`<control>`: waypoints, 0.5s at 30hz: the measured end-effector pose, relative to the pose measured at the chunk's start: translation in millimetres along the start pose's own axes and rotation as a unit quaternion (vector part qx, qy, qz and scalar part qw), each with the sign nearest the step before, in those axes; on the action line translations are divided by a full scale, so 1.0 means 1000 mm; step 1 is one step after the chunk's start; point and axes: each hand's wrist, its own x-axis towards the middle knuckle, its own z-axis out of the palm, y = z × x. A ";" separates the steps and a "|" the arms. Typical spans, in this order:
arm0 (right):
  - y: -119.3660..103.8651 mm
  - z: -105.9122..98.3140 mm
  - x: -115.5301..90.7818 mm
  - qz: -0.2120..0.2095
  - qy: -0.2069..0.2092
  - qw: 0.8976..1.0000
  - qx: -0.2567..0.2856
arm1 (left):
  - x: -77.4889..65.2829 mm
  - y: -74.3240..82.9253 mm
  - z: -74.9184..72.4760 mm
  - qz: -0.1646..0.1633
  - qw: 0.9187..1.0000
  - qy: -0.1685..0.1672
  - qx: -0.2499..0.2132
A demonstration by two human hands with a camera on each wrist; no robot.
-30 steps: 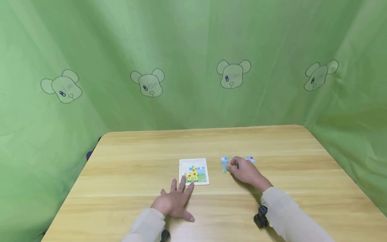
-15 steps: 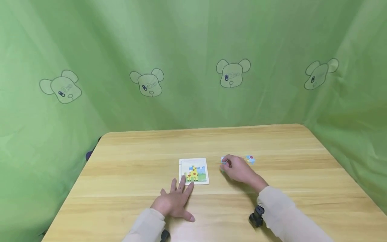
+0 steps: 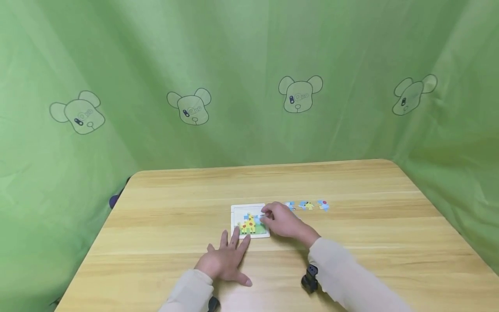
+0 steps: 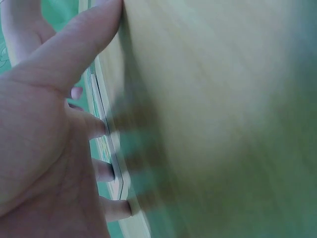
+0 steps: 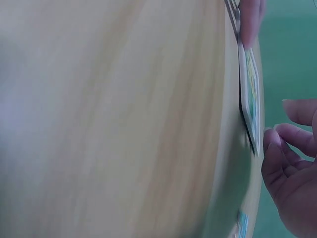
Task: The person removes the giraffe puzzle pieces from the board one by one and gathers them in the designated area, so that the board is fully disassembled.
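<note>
A white-framed jigsaw puzzle point(image 3: 258, 228) with a partly filled giraffe picture lies flat on the table. My left hand point(image 3: 224, 261) is spread palm down, its fingertips resting on the puzzle's lower left edge. Over the puzzle's right side is my right hand point(image 3: 282, 221), thumb and forefinger pinched together around a small puzzle piece, mostly hidden by the fingers. In the right wrist view the pinching fingertips of this right hand point(image 5: 292, 168) are near the frame's corner. To its right lie loose pieces: a blue-white one point(image 3: 290, 205), a blue-yellow one point(image 3: 306, 205) and one with a red spot point(image 3: 323, 204).
The pale wooden table point(image 3: 167, 208) carries the puzzle and loose pieces. A green curtain point(image 3: 241, 138) with printed bear heads hangs behind and at both sides. Small black cameras sit at both wrists, the right camera point(image 3: 310, 279) close above the tabletop.
My right hand has moved left from the loose pieces to the puzzle's right side, uncovering the row of pieces behind it. My left hand has stayed in place.
</note>
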 end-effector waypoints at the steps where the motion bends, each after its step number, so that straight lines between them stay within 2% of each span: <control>1: -0.002 0.003 0.002 -0.001 -0.001 1.000 -0.003 | 0.000 0.000 0.000 0.000 1.000 -0.001 0.000; 9: -0.014 0.017 0.013 -0.015 -0.016 1.000 -0.001 | 0.000 0.000 0.001 0.000 1.000 -0.001 0.007; 15: -0.015 0.023 0.022 -0.020 -0.027 0.999 -0.019 | 0.001 0.000 0.000 -0.001 1.000 -0.001 0.009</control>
